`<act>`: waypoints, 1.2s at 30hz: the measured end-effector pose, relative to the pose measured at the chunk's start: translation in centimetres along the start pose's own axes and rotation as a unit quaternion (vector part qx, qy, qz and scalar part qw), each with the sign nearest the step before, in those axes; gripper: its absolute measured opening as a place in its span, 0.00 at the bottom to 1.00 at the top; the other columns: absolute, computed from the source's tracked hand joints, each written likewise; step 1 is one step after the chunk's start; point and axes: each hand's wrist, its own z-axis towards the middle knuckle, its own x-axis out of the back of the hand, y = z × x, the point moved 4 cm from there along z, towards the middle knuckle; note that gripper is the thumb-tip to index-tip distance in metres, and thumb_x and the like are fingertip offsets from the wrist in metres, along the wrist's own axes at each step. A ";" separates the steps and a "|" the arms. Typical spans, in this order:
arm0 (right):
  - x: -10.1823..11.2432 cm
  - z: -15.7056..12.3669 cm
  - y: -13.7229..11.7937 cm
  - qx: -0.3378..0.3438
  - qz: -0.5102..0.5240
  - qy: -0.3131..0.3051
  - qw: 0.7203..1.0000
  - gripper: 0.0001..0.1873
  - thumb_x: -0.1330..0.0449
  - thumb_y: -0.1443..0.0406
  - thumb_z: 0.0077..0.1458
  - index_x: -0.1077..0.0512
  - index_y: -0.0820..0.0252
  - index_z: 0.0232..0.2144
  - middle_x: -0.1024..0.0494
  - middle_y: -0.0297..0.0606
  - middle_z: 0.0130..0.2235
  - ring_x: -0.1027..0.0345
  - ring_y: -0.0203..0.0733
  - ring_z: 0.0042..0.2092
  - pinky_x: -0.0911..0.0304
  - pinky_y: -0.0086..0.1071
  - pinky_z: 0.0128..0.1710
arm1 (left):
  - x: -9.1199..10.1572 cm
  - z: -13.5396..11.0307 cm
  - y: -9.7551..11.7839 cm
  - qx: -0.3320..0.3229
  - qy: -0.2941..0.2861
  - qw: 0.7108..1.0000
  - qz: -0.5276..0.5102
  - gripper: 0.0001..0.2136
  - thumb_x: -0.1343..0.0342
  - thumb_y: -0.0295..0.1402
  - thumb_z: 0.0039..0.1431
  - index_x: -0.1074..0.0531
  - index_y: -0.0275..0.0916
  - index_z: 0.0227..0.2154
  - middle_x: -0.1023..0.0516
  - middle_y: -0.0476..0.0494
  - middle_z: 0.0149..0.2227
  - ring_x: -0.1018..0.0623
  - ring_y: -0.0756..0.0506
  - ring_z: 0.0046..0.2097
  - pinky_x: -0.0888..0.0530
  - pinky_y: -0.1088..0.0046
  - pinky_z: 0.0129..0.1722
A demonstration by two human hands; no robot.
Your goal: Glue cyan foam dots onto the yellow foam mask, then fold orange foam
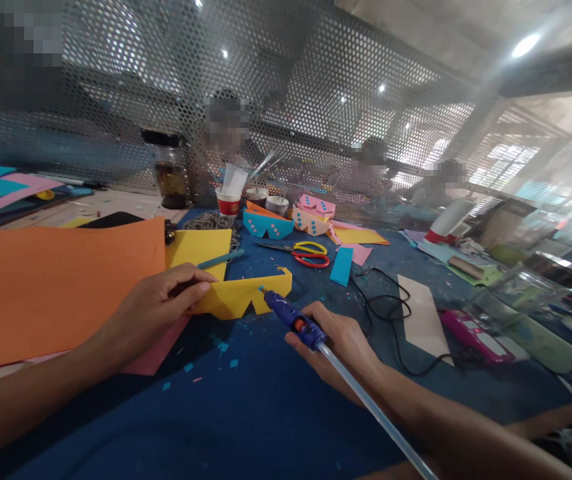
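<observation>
Some yellow glasses (233,295) run sideways—left fingers (193,294) pinch them, right fingers (301,349) wrap a glue gun (285,312) angled forward-left

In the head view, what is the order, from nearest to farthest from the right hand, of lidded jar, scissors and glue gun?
1. Glue gun: held in the right hand.
2. Scissors: ahead, slightly left.
3. Lidded jar: farther ahead, well to the left.
</observation>
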 end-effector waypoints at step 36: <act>-0.2 0.1 0.2 -0.004 -0.010 -0.009 1.000 0.11 0.38 0.56 0.67 0.32 0.53 0.45 0.19 0.34 0.36 0.22 0.44 0.33 0.42 0.31 0.32 | 0.0 0.0 0.3 0.007 -0.015 1.000 -0.009 0.23 0.47 0.56 0.62 0.18 0.43 0.41 0.14 0.44 0.43 0.18 0.37 0.45 0.23 0.65 0.42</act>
